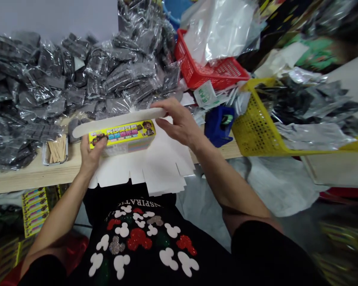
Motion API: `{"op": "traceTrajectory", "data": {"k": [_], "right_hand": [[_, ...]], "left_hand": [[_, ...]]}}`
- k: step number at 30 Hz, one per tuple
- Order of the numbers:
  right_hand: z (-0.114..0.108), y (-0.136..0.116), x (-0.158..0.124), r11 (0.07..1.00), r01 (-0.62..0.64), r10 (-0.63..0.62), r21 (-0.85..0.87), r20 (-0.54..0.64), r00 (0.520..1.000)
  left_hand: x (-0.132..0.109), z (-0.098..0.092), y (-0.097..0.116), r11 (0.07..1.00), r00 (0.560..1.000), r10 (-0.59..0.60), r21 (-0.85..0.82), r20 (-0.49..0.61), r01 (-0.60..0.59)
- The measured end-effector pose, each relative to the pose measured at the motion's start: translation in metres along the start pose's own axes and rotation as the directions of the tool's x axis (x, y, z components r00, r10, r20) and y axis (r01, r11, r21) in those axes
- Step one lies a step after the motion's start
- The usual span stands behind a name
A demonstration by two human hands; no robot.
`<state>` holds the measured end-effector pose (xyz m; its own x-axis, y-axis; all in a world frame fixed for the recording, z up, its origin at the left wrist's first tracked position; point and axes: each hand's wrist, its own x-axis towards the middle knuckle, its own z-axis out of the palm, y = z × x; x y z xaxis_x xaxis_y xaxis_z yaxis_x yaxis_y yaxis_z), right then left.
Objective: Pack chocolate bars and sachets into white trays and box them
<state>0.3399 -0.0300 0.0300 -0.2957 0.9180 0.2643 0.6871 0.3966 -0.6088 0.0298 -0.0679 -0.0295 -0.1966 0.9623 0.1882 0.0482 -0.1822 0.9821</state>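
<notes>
In the head view a yellow printed carton (123, 134) stands over the front of the bench, its long white lid flap (119, 121) raised along the far side. My left hand (91, 153) grips the carton's left end, thumb across the printed face. Up at the flap's right end, my right hand (176, 121) pinches the flap between thumb and fingers. Flat white cardboard blanks (162, 163) lie beneath the carton and jut past the bench's front edge. What is inside the carton is hidden.
Clear-wrapped grey packets (107, 75) are heaped along the back. A tray of wooden sticks (57, 150) sits at left. On the right are a blue tape dispenser (217, 127), a red basket (193, 71) and a yellow basket (250, 123). Yellow boxes (35, 210) stand below the bench (32, 174).
</notes>
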Motion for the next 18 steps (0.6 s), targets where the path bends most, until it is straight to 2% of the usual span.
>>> {"op": "traceTrajectory", "data": {"k": [3,5,8,15,18], "right_hand": [[-0.023,-0.017,0.026,0.986,0.039,-0.022,-0.160,0.108,0.994],[-0.031,-0.026,0.036,0.987,0.041,-0.015,-0.154,0.172,0.985],[-0.034,-0.033,0.040,0.992,0.055,-0.030,-0.117,0.205,0.978],[-0.027,-0.037,0.005,0.969,0.086,-0.011,-0.233,0.305,0.952],[-0.020,-0.030,-0.011,0.971,0.125,-0.057,-0.205,0.308,0.950]], "left_hand": [[0.007,0.011,-0.002,0.991,0.998,-0.047,-0.131,-0.047,0.040],[0.008,0.012,-0.002,0.990,0.997,-0.048,-0.137,-0.057,0.040],[0.006,0.011,0.000,0.993,0.996,-0.037,-0.118,-0.078,0.028],[0.001,0.015,-0.003,0.998,0.996,-0.050,-0.053,-0.077,0.046],[0.005,0.005,0.000,0.996,0.998,-0.009,-0.088,-0.064,0.004]]}}
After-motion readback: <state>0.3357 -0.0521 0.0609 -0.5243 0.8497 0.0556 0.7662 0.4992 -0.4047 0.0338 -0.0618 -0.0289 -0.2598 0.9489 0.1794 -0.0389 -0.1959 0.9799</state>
